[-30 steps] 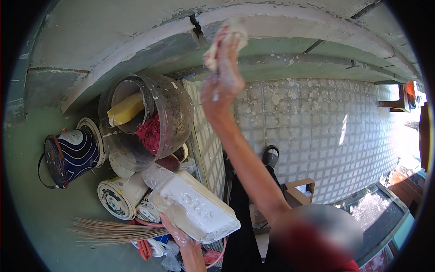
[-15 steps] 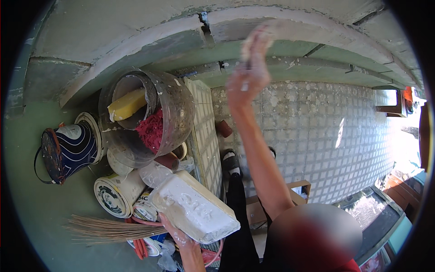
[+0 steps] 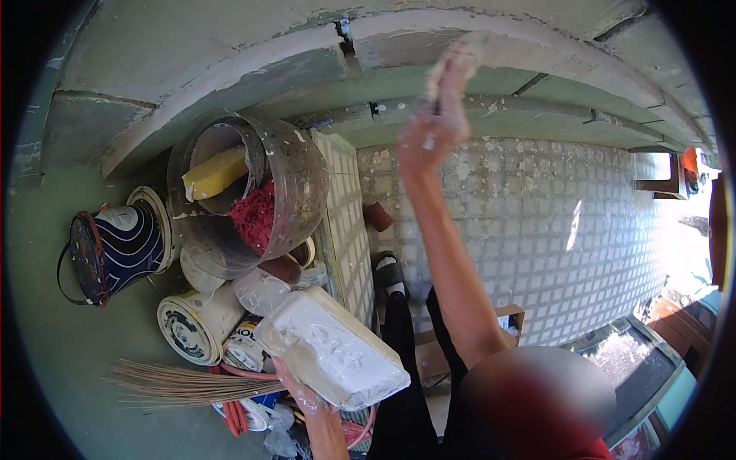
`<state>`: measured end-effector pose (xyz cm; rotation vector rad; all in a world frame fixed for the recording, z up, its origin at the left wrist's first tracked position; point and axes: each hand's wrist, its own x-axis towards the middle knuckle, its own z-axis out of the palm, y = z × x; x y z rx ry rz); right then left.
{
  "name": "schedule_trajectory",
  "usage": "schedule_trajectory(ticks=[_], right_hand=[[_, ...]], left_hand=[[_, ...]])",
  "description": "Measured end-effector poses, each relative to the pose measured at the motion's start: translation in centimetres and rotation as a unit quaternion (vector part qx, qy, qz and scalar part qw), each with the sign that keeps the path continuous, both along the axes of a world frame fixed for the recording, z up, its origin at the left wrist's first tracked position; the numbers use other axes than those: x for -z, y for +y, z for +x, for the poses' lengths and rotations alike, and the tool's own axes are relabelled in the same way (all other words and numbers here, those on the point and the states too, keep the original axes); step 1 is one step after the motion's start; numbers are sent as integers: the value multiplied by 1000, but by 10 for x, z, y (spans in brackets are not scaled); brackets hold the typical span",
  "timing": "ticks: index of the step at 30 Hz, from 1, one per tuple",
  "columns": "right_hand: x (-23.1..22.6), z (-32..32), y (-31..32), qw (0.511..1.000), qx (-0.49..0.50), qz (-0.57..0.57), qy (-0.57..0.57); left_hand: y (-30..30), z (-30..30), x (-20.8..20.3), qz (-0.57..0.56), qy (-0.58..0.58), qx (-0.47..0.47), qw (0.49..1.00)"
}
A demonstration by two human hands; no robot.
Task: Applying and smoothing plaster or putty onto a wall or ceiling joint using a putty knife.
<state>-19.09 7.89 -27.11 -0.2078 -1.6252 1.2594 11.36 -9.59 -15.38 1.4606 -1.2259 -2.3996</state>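
Note:
My left hand [image 3: 303, 391] is closed on the near-left edge of a white rectangular tray [image 3: 399, 377]. Thick white paste [image 3: 318, 345] covers the tray's inside, with dents and ridges in it. Raised ahead, my right hand [image 3: 435, 126] reaches to a pale, freshly smeared band [image 3: 521, 50] along the ledge of the wall. White paste smears its fingers, which look pressed together. Blur hides whatever they may hold.
At left are a big clear tub [image 3: 303, 192] with a yellow sponge [image 3: 216, 175] and pink cloth [image 3: 254, 218], a dark blue bucket [image 3: 126, 245], a white paint bucket [image 3: 188, 330] and a stick broom [image 3: 176, 386]. Cardboard [image 3: 433, 356] lies by my legs.
My right hand has shifted a little to the right along the ledge. The tray in my left hand has moved and tilted slightly.

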Motion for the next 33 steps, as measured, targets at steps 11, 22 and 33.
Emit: schedule_trajectory(ticks=[11, 22, 33], right_hand=[[-12, 41, -19, 993, -101, -9, 67], [8, 50, -37, 992, -123, -9, -20], [16, 56, 111, 954, -199, -211, -74]], left_hand=[[0, 5, -5, -61, -6, 35, 998], [4, 3, 0, -40, -22, 33, 998], [4, 1, -3, -26, -33, 15, 999]])
